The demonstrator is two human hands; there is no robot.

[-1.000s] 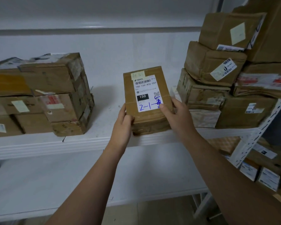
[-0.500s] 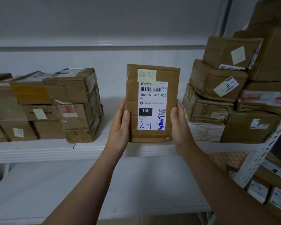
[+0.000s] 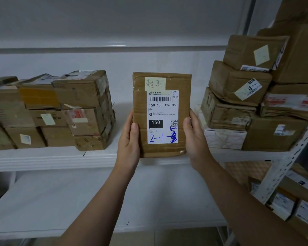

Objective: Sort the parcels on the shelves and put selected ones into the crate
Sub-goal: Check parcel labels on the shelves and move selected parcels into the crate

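White metal shelf [image 3: 52, 158], pale wall behind. One parcel [image 3: 140, 110], flat brown carton, held upright at shelf front edge, in gap between two stacks, touching neither. Two hands on it: left hand [image 3: 129, 141] grips lower left edge, right hand [image 3: 196, 141] grips lower right edge. Thumbs on front face, fingers hidden behind. Both forearms reach up from below. On parcel: one white shipping label [image 3: 163, 116], one yellow note [image 3: 155, 83]. Left stack [image 3: 60, 110]: count unclear, runs off frame. Right stack [image 3: 247, 96]: at least seven cartons.

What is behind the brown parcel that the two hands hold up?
Around the parcel show the white shelf and white back wall. The shelf part right behind it is covered; anything there cannot be seen.
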